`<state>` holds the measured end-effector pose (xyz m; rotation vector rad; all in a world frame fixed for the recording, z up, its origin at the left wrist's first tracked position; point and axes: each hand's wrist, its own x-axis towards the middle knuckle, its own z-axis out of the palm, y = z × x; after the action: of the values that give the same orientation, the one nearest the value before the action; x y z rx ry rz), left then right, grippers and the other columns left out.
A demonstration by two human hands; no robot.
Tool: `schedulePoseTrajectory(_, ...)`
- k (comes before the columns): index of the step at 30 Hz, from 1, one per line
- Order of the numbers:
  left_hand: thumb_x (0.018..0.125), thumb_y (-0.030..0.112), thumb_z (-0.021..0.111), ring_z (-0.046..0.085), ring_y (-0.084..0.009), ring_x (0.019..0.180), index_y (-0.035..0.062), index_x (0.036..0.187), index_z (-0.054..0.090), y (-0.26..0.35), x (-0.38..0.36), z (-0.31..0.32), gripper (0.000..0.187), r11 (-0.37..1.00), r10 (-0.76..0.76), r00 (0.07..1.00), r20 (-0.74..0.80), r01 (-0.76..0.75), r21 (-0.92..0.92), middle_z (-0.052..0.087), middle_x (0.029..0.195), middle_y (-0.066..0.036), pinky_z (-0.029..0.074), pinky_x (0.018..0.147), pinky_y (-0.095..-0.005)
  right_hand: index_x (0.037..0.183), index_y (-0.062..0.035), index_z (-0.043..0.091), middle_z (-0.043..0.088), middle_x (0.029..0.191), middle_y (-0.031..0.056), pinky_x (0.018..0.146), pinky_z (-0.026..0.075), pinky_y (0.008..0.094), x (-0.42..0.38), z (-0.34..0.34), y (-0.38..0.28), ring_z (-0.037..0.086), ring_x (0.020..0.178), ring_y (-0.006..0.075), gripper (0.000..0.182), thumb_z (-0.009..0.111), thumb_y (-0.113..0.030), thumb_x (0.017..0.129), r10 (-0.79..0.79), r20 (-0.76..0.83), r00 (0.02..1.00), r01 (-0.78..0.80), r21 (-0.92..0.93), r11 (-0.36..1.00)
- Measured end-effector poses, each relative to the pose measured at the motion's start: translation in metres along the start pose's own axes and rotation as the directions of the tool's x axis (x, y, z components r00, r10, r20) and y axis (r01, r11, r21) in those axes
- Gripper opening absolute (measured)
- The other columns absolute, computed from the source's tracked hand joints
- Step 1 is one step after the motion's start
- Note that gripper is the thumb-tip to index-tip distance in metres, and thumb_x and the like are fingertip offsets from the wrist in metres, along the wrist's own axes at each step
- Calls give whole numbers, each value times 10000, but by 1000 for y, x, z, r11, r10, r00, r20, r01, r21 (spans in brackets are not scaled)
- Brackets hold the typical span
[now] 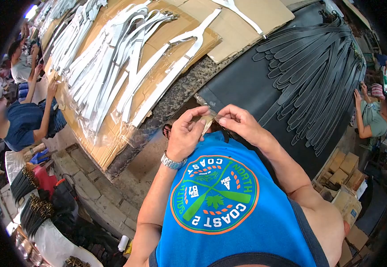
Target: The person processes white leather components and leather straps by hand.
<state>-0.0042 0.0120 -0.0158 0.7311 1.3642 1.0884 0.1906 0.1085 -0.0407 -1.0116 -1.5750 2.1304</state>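
My left hand (186, 134), with a metal watch on its wrist, is closed on a small, pale yellowish, shiny strip (207, 122) in front of my chest. The fingers of my right hand (239, 122) pinch the strip's other end. What exactly the strip is I cannot make out; it looks thin and partly see-through. Both hands are close together, just beside the corner of the black sheet (229, 89). White elastic suspenders (158, 64) lie on cardboard beyond my left hand.
Black leather-like straps (311, 75) fan out over the table at right. Several cardboard boxes (342, 169) stand right of me. Two people work at left (29, 118), and another (373, 113) touches the table at right. Black straps with brassy ends (40, 209) hang at lower left.
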Motion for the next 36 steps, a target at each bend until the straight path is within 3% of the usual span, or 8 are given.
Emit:
schedulePoseTrajectory(2,983,101,583,608,-32,721,15,1300,573,0,0,1,329,1000,9,1000,3,-9,-3,700,1073,-28,497,571,-198,1150,19,608,652,1061,63,930,461,277,1,-2,-11,572,1036,105,323,663,-221,941,-1,-36,999,-2,-68,998)
schedulePoseTrajectory(9,967,63,574,605,-34,704,26,1329,552,0,1,3,364,1000,13,1000,20,-13,18,692,1109,-47,504,563,-203,943,-9,662,657,884,8,782,473,266,18,7,-21,566,868,72,182,674,-186,903,36,-69,997,-48,-188,981)
schedulePoseTrajectory(17,931,11,588,627,-74,659,56,1489,297,-3,3,4,631,997,55,998,-44,-53,52,688,1044,-91,512,533,-235,878,-23,646,632,783,-14,675,470,258,24,7,-25,547,769,54,129,657,-150,899,15,-62,998,-30,-243,970)
schedulePoseTrajectory(20,928,15,592,639,-92,659,49,1495,266,-3,3,3,655,993,63,996,-63,-57,105,686,1024,-93,516,534,-246,904,-8,650,643,752,31,530,507,264,32,3,-6,609,657,91,130,651,-138,908,-158,-26,987,141,-330,933)
schedulePoseTrajectory(23,925,21,596,654,-114,668,41,1490,268,-3,4,1,653,984,68,994,-86,-53,167,685,1014,-93,523,538,-255,902,-9,649,645,752,42,550,517,287,31,9,-20,634,677,114,139,641,-148,908,-16,-19,1000,11,-240,971)
schedulePoseTrajectory(28,912,41,608,692,-202,706,25,1431,366,-6,8,0,573,963,152,979,-138,-115,242,693,927,-105,542,644,-340,913,-9,642,671,754,126,589,532,344,36,14,-34,672,649,187,162,628,-165,873,-100,-20,995,80,-456,886)
schedulePoseTrajectory(32,877,49,594,686,-320,834,49,1413,425,2,6,-5,562,842,254,941,-224,-102,529,698,937,-122,528,748,-398,903,-2,635,641,763,70,677,481,303,45,11,-48,583,749,96,157,649,-155,868,-56,-42,998,24,-547,837)
schedulePoseTrajectory(36,894,53,612,642,-186,727,57,1425,408,-16,6,-17,569,834,306,918,-252,-131,536,701,911,-77,518,702,-332,933,-4,652,616,837,-5,739,448,255,100,-27,-17,532,819,65,203,664,-206,908,-243,-164,956,165,-383,909)
